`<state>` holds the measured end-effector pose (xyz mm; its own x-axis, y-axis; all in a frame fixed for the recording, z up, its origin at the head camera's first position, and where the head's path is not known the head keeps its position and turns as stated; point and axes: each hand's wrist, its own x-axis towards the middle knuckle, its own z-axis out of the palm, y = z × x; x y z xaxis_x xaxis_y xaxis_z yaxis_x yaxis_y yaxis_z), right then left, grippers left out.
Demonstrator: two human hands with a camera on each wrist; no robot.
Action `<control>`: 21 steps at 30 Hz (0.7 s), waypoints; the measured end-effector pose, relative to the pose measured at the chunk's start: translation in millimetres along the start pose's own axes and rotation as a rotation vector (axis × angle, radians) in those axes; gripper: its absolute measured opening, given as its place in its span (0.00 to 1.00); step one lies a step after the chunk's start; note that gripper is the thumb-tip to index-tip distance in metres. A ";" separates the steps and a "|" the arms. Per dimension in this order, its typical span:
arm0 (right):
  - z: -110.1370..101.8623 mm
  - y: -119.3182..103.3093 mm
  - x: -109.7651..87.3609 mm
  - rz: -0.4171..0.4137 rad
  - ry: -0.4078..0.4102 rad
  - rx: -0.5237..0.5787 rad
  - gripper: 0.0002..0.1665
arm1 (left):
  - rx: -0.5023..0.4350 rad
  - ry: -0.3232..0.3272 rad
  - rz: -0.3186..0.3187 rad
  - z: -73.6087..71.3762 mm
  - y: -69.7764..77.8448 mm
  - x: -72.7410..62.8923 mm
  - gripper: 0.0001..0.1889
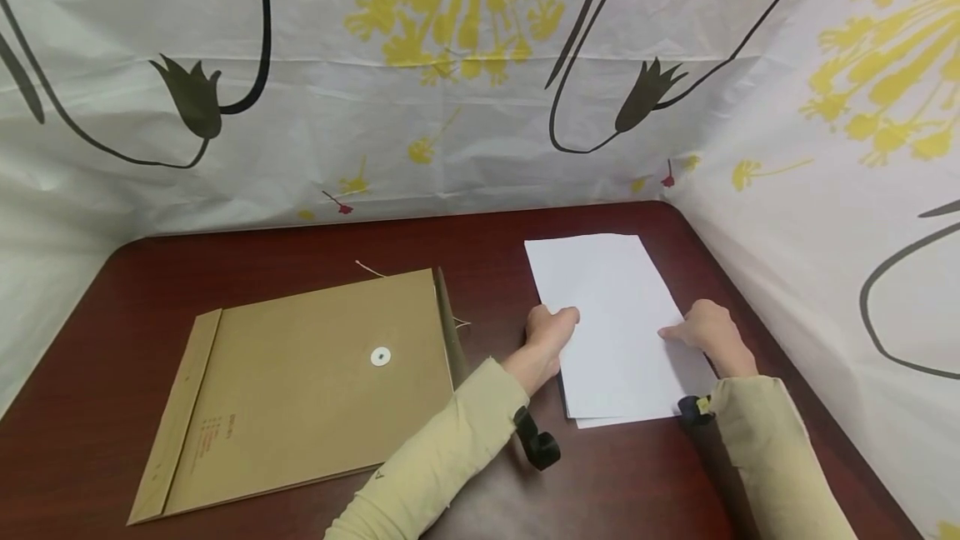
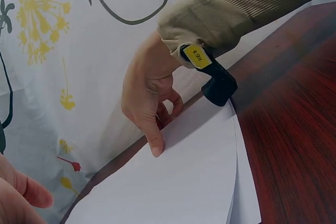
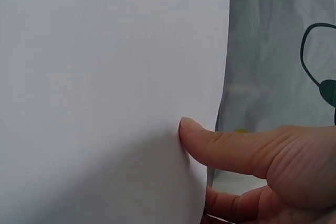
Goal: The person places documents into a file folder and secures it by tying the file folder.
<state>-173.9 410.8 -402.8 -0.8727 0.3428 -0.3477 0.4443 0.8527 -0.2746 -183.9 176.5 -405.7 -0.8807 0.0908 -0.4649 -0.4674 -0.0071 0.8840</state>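
Both hands hold a thin stack of white paper sheets (image 1: 611, 315) at the right of the table. My left hand (image 1: 546, 338) grips the stack's left edge, thumb on top and the other fingers out of sight below. On the opposite edge, my right hand (image 1: 711, 336) pinches the paper; the right wrist view shows its thumb (image 3: 226, 148) on the top sheet (image 3: 105, 77) and its other fingers behind the edge. At the near end the sheets do not line up exactly. In the left wrist view the right hand (image 2: 149, 87) appears across the paper (image 2: 184, 177).
A brown kraft document envelope (image 1: 315, 382) lies left of the paper, with a white round button (image 1: 380, 356) and a string (image 1: 369, 268). The dark red table (image 1: 480, 244) is bordered by a patterned white curtain (image 1: 450, 132) behind and at the sides.
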 end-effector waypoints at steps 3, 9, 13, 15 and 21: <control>1.1 3.0 1.7 -0.023 -0.002 0.011 0.36 | -0.007 -0.007 -0.004 -1.0 0.1 -0.5 0.36; 3.8 11.3 -0.2 -0.055 0.016 0.118 0.37 | -0.003 -0.014 -0.006 -2.1 -0.2 0.1 0.36; 4.6 17.3 -2.0 -0.098 0.016 0.259 0.23 | 0.022 0.002 0.016 -4.3 -1.8 2.0 0.34; 3.7 18.8 -2.8 -0.103 0.007 0.319 0.21 | 0.041 0.014 0.032 -6.0 -2.5 3.1 0.32; -4.5 19.8 -13.7 -0.129 -0.043 0.558 0.36 | 0.066 0.045 0.042 -10.2 -2.4 5.9 0.31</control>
<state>-154.1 424.8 -399.4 -0.9231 0.2233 -0.3132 0.3846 0.5450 -0.7450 -188.7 166.8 -411.0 -0.9027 0.0472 -0.4277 -0.4251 0.0557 0.9034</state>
